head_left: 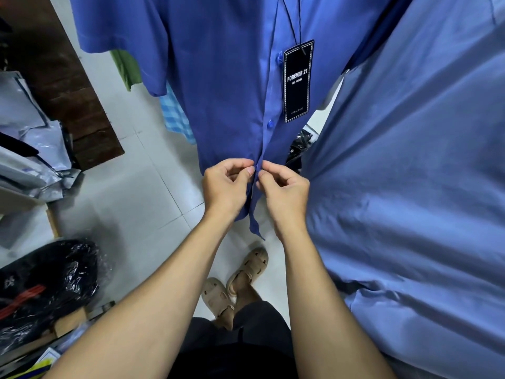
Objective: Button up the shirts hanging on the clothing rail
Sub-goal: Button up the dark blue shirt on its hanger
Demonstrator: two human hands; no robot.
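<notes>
- Blue shirt (226,86) hangs in front, w/ black tag (297,80).
- Left hand (228,184) & right hand (284,188) fingers pinch shirt's front edges low down, near hem.
- Two buttons (270,123) above are done.

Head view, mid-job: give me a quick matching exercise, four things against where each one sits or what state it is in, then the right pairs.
Things:
1. hang tag
2. left hand
3. lighter blue shirt
4. sandals

Places or states:
A. on the white floor tiles, below the hands
B. fills the right side of the view
C. hangs on a black cord down the front of the dark blue shirt
D. pinches the dark blue shirt's left front edge, opposite the right hand

Pairs: 1-C, 2-D, 3-B, 4-A
</notes>
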